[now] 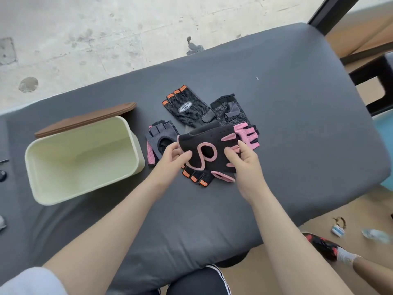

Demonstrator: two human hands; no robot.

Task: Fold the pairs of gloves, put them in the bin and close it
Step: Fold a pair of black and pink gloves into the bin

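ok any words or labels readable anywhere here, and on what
"SPORTS": on the oval badge of the black mesh glove with orange finger trim.
Small line under it on the same badge: too blurred to read.
Nothing readable on the other gloves, the bin or its brown lid.

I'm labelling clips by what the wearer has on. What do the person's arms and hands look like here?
Both forearms are bare, and the left hand and right hand wear no gloves, rings or watch that I can see. A pale grey-white short sleeve shows at the left upper arm. The right sleeve is out of view.
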